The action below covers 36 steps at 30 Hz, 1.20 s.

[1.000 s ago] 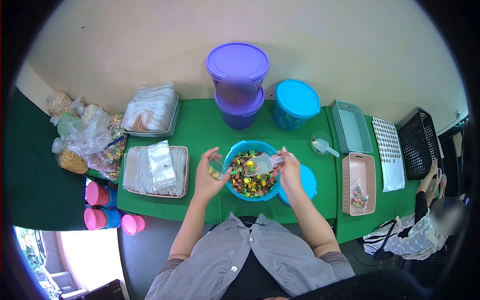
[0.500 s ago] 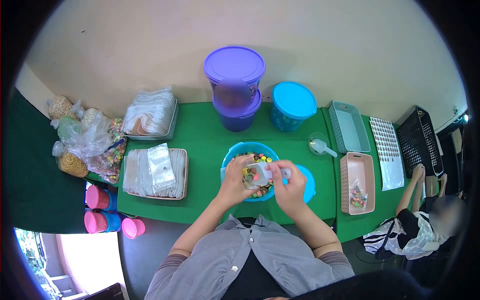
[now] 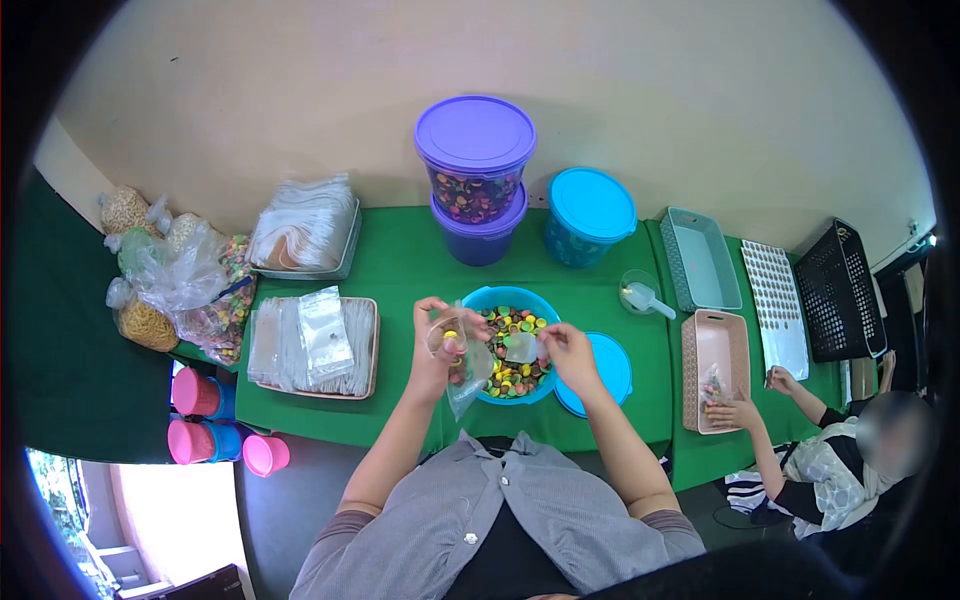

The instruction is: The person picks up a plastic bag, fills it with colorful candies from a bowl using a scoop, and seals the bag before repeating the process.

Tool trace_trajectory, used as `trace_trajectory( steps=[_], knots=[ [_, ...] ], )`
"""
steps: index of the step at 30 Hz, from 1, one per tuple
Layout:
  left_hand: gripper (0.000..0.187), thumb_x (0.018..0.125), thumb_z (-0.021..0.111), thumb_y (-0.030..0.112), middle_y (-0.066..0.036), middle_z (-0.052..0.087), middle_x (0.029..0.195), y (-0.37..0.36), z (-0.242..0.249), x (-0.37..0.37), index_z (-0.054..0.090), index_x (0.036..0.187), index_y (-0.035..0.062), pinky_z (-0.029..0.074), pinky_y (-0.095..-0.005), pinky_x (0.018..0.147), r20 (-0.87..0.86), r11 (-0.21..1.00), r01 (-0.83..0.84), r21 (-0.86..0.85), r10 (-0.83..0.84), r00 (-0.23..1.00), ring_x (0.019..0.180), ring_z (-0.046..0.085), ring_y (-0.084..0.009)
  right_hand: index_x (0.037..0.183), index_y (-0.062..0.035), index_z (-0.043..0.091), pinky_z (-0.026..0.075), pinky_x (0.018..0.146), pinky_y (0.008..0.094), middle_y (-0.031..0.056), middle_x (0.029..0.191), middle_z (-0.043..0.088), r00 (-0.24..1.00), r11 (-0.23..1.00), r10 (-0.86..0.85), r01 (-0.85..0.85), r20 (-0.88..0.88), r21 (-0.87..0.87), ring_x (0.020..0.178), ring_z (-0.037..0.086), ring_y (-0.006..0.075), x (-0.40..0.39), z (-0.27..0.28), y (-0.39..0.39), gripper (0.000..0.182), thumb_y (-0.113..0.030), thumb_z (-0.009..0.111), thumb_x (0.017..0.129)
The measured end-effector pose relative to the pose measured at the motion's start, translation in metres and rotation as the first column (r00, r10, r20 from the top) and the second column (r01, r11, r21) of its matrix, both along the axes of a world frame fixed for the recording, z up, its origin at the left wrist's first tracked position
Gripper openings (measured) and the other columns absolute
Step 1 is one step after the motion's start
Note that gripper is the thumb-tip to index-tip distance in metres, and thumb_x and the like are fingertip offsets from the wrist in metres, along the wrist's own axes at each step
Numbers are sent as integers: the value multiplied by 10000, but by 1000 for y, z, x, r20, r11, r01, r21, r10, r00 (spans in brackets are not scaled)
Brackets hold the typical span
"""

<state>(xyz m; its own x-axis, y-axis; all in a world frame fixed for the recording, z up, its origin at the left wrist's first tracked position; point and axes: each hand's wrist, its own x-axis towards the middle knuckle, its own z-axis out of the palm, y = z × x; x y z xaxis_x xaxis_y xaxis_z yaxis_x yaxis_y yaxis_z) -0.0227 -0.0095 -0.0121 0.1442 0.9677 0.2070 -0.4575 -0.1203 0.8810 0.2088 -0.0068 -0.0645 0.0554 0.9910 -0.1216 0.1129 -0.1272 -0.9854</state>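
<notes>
My left hand (image 3: pixel 432 350) is closed round a clear plastic bag (image 3: pixel 468 385) with some colourful candies in it, and a clear cup rim shows at its fingers. A white scoop (image 3: pixel 521 348) is pinched in my right hand (image 3: pixel 567 356), its bowl over the candies. Beneath both hands stands a blue tub (image 3: pixel 482 298) holding many brown, yellow, green and pink candies. Its blue lid (image 3: pixel 607 375) lies just right of it.
Left are baskets of clear bags (image 3: pixel 325 335) and filled snack bags (image 3: pixel 185 270). Purple tubs (image 3: pixel 475 135) and a blue tub (image 3: pixel 590 205) stand behind. On the right, a co-worker's hand (image 3: pixel 735 412) reaches into a pink basket (image 3: pixel 722 335).
My left hand has moved left, and the bag now hangs visibly from it. My right hand and the scoop are lower, over the candies. The co-worker's hands have moved toward the pink basket.
</notes>
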Motion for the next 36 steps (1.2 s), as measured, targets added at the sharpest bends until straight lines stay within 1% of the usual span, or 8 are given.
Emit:
trace_trajectory(
  steps=[3, 5, 8, 11, 15, 22, 31, 36],
  knots=[
    [689, 838, 603, 600, -128, 613, 1106, -1, 3, -3, 244, 1170, 114, 505, -202, 595, -34, 997, 83, -9, -83, 996, 959, 627, -186, 1010, 9, 616, 509, 698, 291, 93, 895, 650, 942, 995, 97, -87, 321, -45, 808, 633, 163, -1, -2, -7, 192, -155, 616, 912],
    [681, 861, 543, 620, -147, 573, 1197, -5, 8, -9, 265, 1205, 101, 505, -254, 721, -84, 985, 168, -29, -170, 982, 1042, 597, -213, 1030, 10, 619, 491, 769, 311, 92, 908, 649, 707, 867, -211, -184, 675, 464, 856, 625, 179, -16, 34, -16, 216, -171, 618, 913],
    [686, 910, 434, 626, -169, 459, 1366, -7, 20, -3, 307, 1292, 70, 424, -351, 956, -195, 964, 264, 15, -256, 947, 1214, 494, -258, 1018, 7, 637, 467, 814, 327, 84, 913, 649, 989, 955, 118, -139, 92, 263, 899, 606, 186, -38, 84, -29, 200, -160, 615, 911],
    [711, 950, 347, 602, -167, 333, 1476, -14, 33, 8, 325, 1387, 42, 289, -408, 1095, -304, 949, 296, 105, -253, 919, 1345, 359, -279, 992, 4, 667, 463, 806, 314, 87, 923, 658, 971, 927, 232, -202, -58, 316, 878, 598, 185, -46, 86, -31, 171, -134, 612, 907],
    [733, 965, 278, 602, -186, 380, 1456, -23, 42, 9, 344, 1419, 31, 242, -425, 1123, -434, 945, 270, 184, -168, 885, 1356, 348, -288, 962, 13, 692, 465, 782, 303, 92, 905, 663, 935, 844, 300, -352, 187, 404, 820, 599, 170, -53, 102, -42, 153, -107, 630, 890],
    [708, 954, 358, 600, -128, 540, 1297, -25, 29, 5, 473, 1347, 22, 423, -351, 987, -230, 956, 278, -94, -292, 928, 1226, 490, -228, 975, 18, 688, 473, 689, 268, 79, 853, 639, 998, 938, 59, -46, -27, 342, 763, 580, 127, -52, 94, -43, 166, -122, 628, 910],
    [471, 809, 745, 136, -48, 632, 996, -37, 17, 23, 512, 1212, 63, 469, -299, 858, -321, 996, 75, 56, -53, 946, 970, 590, -128, 978, -15, 697, 451, 661, 284, 89, 856, 564, 947, 807, 41, -220, 320, 548, 739, 547, 174, -51, 76, -42, 144, -100, 646, 874],
    [567, 783, 749, 85, -74, 627, 1015, -23, -1, 2, 465, 1274, 79, 481, -309, 849, -179, 974, 55, -218, -95, 979, 984, 586, -137, 1093, -46, 649, 423, 745, 331, 100, 876, 576, 958, 966, 0, -74, 288, 248, 820, 539, 213, -33, 71, -24, 240, -180, 596, 902]
  ],
)
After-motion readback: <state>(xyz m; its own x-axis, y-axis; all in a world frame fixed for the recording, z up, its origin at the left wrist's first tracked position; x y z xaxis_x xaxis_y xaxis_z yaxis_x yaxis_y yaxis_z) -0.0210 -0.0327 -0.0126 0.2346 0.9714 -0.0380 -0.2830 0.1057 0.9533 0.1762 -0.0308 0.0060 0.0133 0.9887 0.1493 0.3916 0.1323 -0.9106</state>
